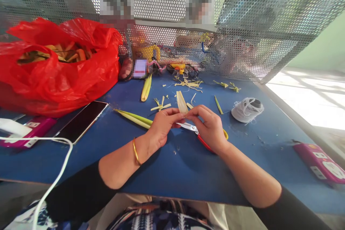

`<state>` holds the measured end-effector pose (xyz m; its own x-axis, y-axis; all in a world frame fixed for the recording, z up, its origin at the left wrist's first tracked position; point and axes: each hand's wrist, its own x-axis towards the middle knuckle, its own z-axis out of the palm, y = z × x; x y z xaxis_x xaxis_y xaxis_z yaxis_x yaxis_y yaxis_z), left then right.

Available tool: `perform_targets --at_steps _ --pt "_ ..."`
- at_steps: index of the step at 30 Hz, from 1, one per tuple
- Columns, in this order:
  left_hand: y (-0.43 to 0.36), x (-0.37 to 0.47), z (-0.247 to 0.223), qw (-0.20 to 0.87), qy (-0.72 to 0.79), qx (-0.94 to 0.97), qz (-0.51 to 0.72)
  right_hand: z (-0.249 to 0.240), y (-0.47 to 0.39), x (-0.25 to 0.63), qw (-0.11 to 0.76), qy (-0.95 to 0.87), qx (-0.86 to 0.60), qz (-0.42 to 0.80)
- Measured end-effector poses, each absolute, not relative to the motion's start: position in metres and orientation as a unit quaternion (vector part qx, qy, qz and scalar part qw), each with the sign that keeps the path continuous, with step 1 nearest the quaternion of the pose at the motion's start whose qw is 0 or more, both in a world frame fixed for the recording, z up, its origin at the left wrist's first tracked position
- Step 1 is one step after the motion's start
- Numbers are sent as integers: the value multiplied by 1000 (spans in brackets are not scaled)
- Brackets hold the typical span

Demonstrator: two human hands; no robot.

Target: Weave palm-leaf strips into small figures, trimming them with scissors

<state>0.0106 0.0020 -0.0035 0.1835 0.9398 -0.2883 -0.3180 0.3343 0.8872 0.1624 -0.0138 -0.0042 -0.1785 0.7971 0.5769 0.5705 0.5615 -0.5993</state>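
Observation:
A pale, flat leaf strip (181,102) stands up between my hands, its lower end pinched by the fingers of both. My left hand (164,124), below a gold bangle, grips it from the left. My right hand (208,127) holds it from the other side, fingertips touching the left ones. Scissors (191,127) with red handles lie beneath the hands, partly covered by the right one. Beside my left hand is a long green-yellow leaf bud (134,118). A star-shaped leaf piece (161,105) rests just beyond.
On the blue table (161,176) are a red plastic bag (88,75), a phone (83,120), a white thread spool (245,110) and a purple power strip (320,161) at right. A perforated metal screen (167,0) rises behind; people sit beyond it.

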Motion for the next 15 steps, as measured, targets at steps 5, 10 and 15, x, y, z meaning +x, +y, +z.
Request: perform_targets --at_steps 5,10,15 --pt "0 13 -5 638 450 371 504 -6 -14 160 465 -707 -495 199" --pt "1 13 -1 637 465 363 496 -10 -14 159 477 -680 -515 211" --pt "5 10 3 690 488 312 433 -9 -12 162 456 -743 -464 155"
